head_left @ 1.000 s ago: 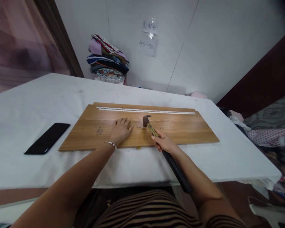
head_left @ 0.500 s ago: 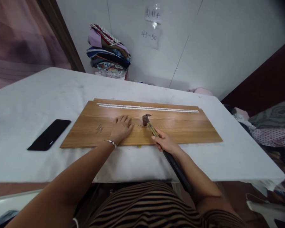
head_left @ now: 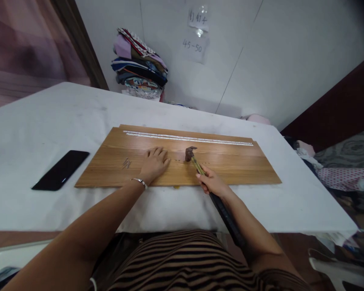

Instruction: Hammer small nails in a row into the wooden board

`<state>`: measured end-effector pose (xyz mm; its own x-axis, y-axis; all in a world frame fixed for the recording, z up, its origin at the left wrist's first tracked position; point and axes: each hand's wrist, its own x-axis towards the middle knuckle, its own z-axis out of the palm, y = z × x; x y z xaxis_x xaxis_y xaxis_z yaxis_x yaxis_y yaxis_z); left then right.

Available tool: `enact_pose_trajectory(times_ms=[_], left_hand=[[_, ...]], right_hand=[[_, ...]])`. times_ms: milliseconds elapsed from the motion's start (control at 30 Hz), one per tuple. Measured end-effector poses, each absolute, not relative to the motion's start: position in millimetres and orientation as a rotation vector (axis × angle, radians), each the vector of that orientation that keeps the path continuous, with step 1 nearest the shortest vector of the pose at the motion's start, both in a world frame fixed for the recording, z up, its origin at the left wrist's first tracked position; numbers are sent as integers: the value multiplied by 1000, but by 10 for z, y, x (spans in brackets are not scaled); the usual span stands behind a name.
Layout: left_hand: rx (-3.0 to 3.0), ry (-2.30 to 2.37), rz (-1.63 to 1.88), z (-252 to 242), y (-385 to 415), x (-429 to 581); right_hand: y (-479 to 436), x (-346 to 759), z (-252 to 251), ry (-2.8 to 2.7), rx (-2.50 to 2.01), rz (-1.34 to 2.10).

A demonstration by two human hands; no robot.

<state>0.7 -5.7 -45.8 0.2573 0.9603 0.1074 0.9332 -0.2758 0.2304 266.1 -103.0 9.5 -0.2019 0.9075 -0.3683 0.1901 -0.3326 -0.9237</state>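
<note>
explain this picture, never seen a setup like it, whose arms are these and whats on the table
There is no machine: these are a person's own arms, seen by a camera worn on their head, looking forward and down. The left hand rests on a wooden board; the right hand grips a hammer. Nails lie on the board beside the left hand, and two white strips run along its far side. A phone lies left of it on the white table.

The right hand (head_left: 212, 182) has shifted the hammer head (head_left: 189, 154) slightly rightward.
</note>
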Motion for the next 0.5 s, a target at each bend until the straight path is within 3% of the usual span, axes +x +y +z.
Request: enact_pose_trajectory(times_ms=[500], left_hand=[[2385, 1807, 319, -453, -54, 16]], right_hand=[[-1055, 2674, 81, -1272, -1441, 1610]])
